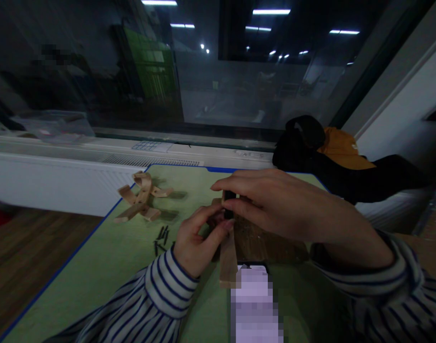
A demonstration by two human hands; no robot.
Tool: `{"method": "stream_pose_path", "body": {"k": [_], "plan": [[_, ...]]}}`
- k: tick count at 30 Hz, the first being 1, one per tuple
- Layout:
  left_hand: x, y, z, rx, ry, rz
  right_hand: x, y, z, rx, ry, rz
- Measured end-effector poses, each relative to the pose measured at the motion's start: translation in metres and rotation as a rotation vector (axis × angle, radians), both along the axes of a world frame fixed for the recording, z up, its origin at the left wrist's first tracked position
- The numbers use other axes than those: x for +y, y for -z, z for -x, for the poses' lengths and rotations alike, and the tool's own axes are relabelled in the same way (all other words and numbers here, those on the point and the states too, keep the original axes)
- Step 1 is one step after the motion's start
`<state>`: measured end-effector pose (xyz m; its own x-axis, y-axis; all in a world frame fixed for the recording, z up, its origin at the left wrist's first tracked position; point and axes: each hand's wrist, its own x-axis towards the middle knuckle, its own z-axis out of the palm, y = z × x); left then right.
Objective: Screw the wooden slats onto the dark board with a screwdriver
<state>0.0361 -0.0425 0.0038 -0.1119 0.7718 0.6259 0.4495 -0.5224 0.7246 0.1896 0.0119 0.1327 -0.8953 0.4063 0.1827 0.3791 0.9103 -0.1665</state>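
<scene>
My left hand (198,238) is closed in a pinch on the upper end of a light wooden strip (228,261) that lies on the green mat (106,267). My right hand (275,202) reaches over from the right, its thumb and fingers pinching a small dark piece (229,196) at the top of the same strip. A darker wooden board (260,243) lies under my right hand. Several small dark screws (161,238) are scattered just left of my left hand. Both sleeves are striped.
A loose pile of light wooden pieces (141,202) sits at the mat's far left. A phone (255,300) lies near the front edge. A black bag and orange cap (332,152) rest at the back right. White radiator (60,176) and dark window behind.
</scene>
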Motion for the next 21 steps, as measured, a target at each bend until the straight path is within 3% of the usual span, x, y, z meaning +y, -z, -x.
{"method": "stream_pose_path", "body": {"k": [11,21], "plan": [[-0.0013,0.0024,0.0016,-0.013,0.048,0.067,-0.001,0.0026,0.0013,0.035,-0.036,-0.02],[-0.0001,0.0014,0.0019,0.01,0.005,0.016,-0.0021,0.0009,0.0001,-0.006,-0.002,-0.011]]}}
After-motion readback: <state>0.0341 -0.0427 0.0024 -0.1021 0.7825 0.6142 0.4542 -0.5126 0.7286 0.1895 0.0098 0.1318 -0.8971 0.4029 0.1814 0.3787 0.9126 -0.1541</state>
